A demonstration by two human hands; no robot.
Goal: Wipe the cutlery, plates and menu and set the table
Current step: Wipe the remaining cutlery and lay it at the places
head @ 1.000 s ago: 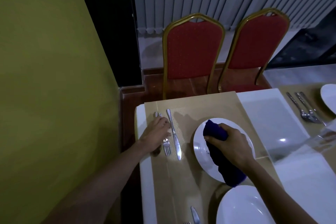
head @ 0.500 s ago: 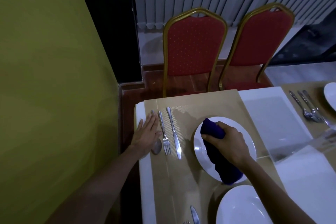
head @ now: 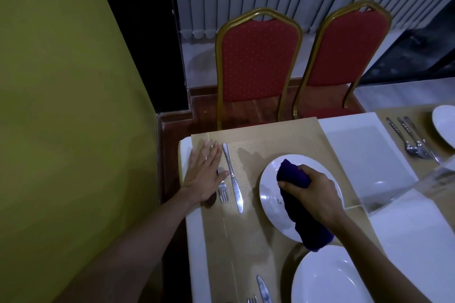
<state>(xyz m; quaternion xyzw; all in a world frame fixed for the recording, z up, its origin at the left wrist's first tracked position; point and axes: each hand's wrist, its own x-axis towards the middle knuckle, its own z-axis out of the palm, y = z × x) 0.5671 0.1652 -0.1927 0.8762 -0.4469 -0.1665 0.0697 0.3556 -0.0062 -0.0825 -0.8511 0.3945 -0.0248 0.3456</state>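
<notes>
**Place setting, far-left corner of the table**

1. Left hand (head: 205, 174): flat, palm down, fingers straight and together, holding nothing. 1.0 s ago its fingers were curled at the fork. 0.5 s ago it lay flat just left of the cutlery. It has now slid right across the gold woven placemat (head: 261, 145).
2. Steel fork (head: 222, 193): the handle is now under the left hand and only the tines show. The spoon seen 0.5 s ago is hidden beneath the palm.
3. Steel table knife (head: 232, 177): unmoved, parallel to the fork, with the left thumb tip just beside it.
4. Right hand (head: 311, 190): fingers curled round a bunched dark blue cloth (head: 293, 174), pressing it onto the round white plate (head: 269, 194). Its place on the plate has barely changed in 1.0 s. The cloth's tail trails over the near rim.
5. Small dark marks (head: 279, 202) remain on the plate beside the cloth.

Assessment: the left hand appears to be squaring the cutlery into line, and the plate wipe looks unfinished.
</notes>
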